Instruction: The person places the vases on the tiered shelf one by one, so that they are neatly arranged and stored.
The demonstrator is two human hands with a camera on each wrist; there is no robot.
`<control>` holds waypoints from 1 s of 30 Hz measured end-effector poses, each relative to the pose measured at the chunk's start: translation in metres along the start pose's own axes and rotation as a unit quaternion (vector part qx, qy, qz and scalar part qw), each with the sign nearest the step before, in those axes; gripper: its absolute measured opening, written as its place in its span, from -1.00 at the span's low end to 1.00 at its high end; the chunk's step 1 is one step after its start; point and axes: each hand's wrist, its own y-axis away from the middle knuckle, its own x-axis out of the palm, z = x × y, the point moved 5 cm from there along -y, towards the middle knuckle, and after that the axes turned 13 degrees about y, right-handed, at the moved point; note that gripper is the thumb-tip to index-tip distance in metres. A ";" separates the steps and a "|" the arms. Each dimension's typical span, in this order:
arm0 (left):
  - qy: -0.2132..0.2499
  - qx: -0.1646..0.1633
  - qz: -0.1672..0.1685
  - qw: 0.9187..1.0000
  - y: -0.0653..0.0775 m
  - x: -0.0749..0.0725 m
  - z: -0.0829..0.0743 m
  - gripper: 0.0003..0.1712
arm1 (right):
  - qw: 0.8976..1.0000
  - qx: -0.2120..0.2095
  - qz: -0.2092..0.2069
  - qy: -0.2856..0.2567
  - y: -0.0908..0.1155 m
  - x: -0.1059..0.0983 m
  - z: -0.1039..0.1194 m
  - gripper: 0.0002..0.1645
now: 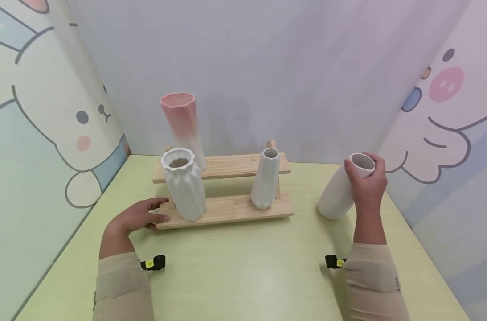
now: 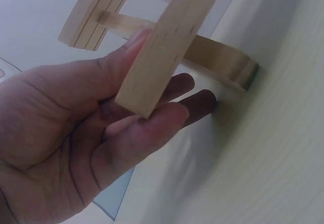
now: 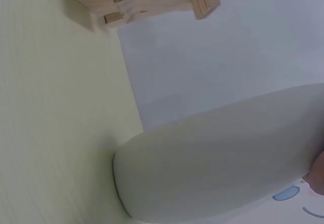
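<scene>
A smooth white vase [image 1: 334, 196] leans over on the right side of the table, its base low near the tabletop. My right hand [image 1: 367, 180] grips it around the top, just below the rim. At the left, my left hand [image 1: 141, 214] pinches the end of the lower board of a two-tier wooden shelf [image 1: 227, 210], thumb on top and fingers beneath. In the left wrist view the board end [image 2: 157, 62] sits between thumb and fingers. A ribbed white vase [image 1: 187, 191] and a slim white vase [image 1: 266, 180] stand on the lower board. On the upper board rises a pink-and-white vase [image 1: 183, 120].
The pale yellow-green table [image 1: 243, 272] meets a grey backdrop [image 1: 243, 80] behind the shelf. Cartoon-printed panels [image 1: 47, 111] rise along both sides. A small black device with a yellow label [image 1: 158, 263] sticks out beside each wrist.
</scene>
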 end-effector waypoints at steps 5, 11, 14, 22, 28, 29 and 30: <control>-0.004 0.001 0.002 1.000 0.001 -0.003 0.000 -0.01 | 0.999 -0.026 -0.029 -0.020 0.004 -0.001 0.000 -0.40; -0.005 0.007 0.003 1.000 0.003 -0.005 -0.003 -0.01 | 0.998 -0.041 -0.032 -0.034 0.005 0.000 0.002 -0.40; 0.005 0.011 0.006 1.000 0.004 -0.003 -0.004 -0.01 | 0.998 -0.045 -0.023 -0.031 0.006 0.002 0.003 -0.41; 0.006 0.011 0.009 1.000 0.004 -0.001 -0.004 -0.01 | 0.998 -0.055 -0.022 -0.016 0.007 0.000 0.002 -0.39; 0.003 0.009 0.008 1.000 0.003 0.000 -0.004 -0.01 | 0.998 -0.052 -0.030 -0.027 0.009 -0.004 -0.001 -0.39; 0.003 0.009 0.008 1.000 0.003 0.001 -0.004 -0.01 | 0.998 -0.053 -0.031 -0.029 0.010 -0.004 -0.002 -0.39; 0.003 0.009 0.008 1.000 0.002 0.001 -0.004 -0.01 | 0.997 -0.054 -0.033 -0.033 0.011 -0.005 -0.002 -0.40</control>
